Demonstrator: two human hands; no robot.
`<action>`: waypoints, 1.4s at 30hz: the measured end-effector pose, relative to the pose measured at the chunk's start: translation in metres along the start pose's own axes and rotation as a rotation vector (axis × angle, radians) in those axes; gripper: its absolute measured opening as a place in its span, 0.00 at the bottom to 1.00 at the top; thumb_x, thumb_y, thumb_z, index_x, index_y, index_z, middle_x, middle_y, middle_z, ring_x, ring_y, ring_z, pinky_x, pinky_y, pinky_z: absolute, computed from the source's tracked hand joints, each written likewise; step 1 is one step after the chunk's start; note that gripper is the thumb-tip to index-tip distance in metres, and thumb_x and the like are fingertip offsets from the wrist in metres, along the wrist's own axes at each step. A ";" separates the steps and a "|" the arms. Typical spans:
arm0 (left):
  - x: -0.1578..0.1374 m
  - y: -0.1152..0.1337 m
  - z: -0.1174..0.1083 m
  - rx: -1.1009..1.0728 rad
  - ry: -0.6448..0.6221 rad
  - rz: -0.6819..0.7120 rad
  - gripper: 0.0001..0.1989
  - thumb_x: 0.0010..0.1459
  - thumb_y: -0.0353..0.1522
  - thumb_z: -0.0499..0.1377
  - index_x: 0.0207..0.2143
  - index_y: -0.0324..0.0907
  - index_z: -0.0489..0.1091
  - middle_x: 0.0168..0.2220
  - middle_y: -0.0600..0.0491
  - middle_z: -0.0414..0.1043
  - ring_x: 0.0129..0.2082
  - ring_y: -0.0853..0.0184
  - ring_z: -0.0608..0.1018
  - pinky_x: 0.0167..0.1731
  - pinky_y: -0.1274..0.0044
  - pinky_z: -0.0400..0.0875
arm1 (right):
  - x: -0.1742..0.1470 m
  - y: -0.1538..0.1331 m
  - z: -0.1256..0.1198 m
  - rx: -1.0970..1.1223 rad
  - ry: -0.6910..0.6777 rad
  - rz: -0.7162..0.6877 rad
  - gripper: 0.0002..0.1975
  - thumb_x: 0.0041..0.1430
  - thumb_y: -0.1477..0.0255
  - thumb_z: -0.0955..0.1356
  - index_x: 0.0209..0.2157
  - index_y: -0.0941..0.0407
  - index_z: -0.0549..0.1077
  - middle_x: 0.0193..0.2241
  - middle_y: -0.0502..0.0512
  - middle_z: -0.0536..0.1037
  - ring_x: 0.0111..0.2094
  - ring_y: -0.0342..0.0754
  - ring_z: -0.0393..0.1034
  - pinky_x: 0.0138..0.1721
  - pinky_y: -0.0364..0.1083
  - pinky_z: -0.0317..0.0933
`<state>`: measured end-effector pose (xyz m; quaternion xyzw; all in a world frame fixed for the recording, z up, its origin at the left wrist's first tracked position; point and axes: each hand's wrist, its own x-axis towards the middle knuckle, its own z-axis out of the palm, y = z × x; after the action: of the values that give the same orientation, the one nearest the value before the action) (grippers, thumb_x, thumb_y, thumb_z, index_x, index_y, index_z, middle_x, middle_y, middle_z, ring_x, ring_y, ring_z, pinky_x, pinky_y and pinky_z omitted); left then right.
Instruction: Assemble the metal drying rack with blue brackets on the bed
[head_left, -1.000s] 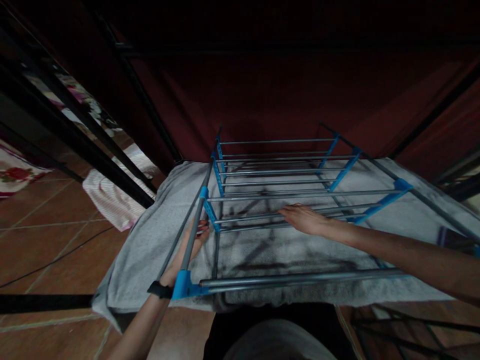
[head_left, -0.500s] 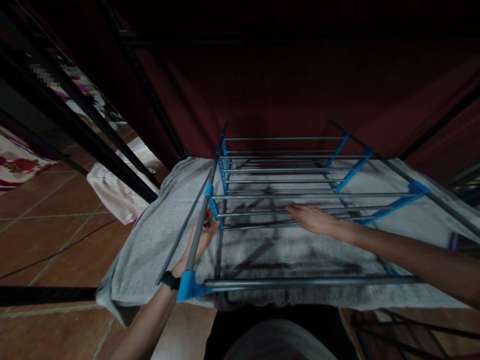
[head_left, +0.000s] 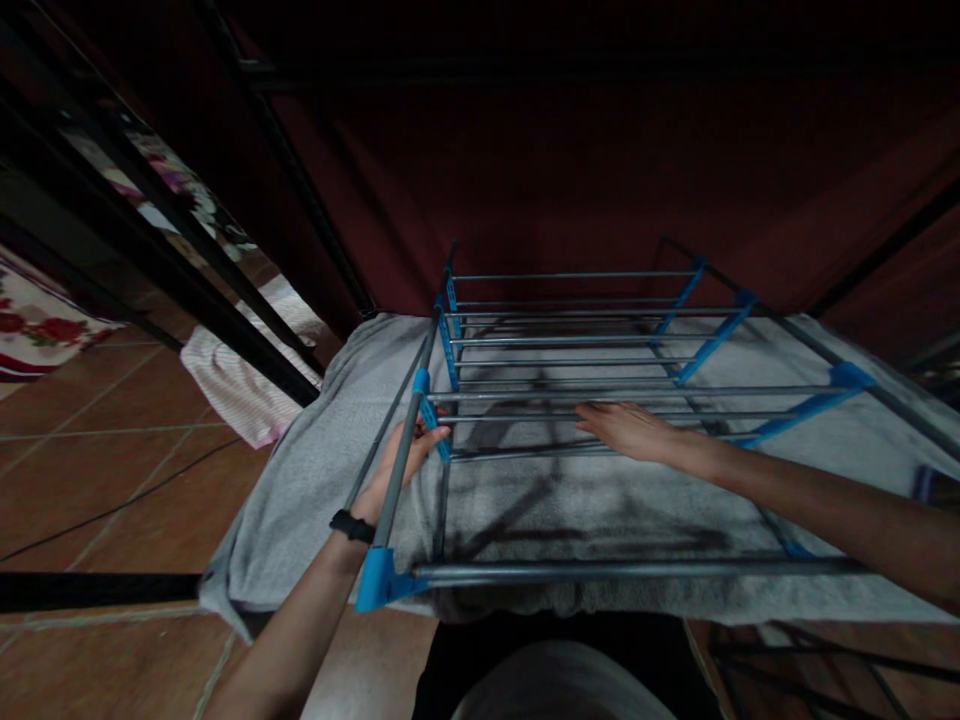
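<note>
A rack (head_left: 555, 572) of grey metal tubes with blue plastic joints lies across a grey towel-like cloth (head_left: 322, 430). My left hand (head_left: 421, 447), with a dark band on its wrist, reaches past the left side tube. Its thumb and fingers close on a blue plastic bracket (head_left: 433, 425) at the ends of the cross rods. My right hand (head_left: 626, 430) is palm down over the rods at mid-rack, fingers bent around a cross rod (head_left: 517, 418); its fingertips are partly hidden. Farther back, more rods run between other blue brackets (head_left: 709, 345).
Behind the rack hangs a dark red cloth wall (head_left: 570, 170). Black metal bars (head_left: 247, 330) slant along the left. A striped pale cloth (head_left: 240, 385) lies over the tiled floor (head_left: 112, 450), where a thin dark cable (head_left: 135, 492) runs. Another dark frame (head_left: 825, 650) stands at lower right.
My left hand has shifted slightly up and right along the blue bracket, its thumb now farther over it. My right hand stays at the rod. The view has moved slightly.
</note>
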<state>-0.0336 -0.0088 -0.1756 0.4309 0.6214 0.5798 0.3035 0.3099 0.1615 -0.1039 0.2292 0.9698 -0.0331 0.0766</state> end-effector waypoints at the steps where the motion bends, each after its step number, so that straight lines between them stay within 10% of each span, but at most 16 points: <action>1: 0.001 -0.002 0.000 0.010 0.001 -0.005 0.21 0.48 0.43 0.69 0.42 0.41 0.75 0.39 0.50 0.78 0.41 0.59 0.79 0.44 0.68 0.74 | 0.001 0.001 -0.001 0.003 -0.001 0.002 0.14 0.74 0.66 0.56 0.43 0.56 0.69 0.39 0.59 0.78 0.39 0.52 0.75 0.35 0.46 0.60; 42: 0.003 0.012 -0.002 0.053 -0.063 -0.063 0.21 0.46 0.46 0.69 0.35 0.42 0.72 0.31 0.55 0.73 0.35 0.64 0.75 0.40 0.70 0.72 | 0.005 0.011 0.010 0.032 0.019 -0.074 0.15 0.74 0.65 0.56 0.40 0.56 0.69 0.34 0.56 0.78 0.33 0.50 0.74 0.29 0.46 0.49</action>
<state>-0.0341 -0.0079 -0.1633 0.4369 0.6400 0.5393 0.3295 0.3112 0.1727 -0.1149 0.1947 0.9776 -0.0494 0.0627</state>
